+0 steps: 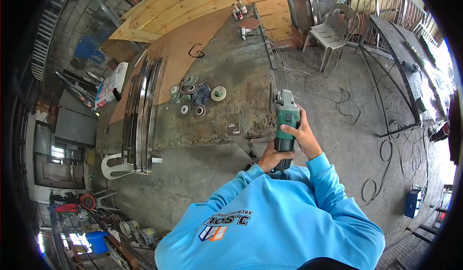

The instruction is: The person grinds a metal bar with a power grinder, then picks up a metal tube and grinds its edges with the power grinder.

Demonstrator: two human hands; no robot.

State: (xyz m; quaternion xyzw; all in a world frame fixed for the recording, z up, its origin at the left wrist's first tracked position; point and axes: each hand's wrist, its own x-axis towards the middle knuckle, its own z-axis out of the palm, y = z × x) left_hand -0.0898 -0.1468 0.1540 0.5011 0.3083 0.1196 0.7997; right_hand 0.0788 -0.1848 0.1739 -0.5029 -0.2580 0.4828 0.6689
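Note:
A green and black angle grinder is held near the front right corner of the worn workbench, its metal head pointing away from me. My left hand is wrapped round the black rear part of its body. Higher up, my right hand grips the green housing from the right, with the thumb lying across it. On the bench, several grinding discs lie around a dark blue crumpled bundle. A separate round disc rests to the right of them.
Long metal bars lie along the bench's left side. Safety glasses, two bottles and another tool sit farther back. Cables trail across the floor at right, near a plastic chair and a metal frame.

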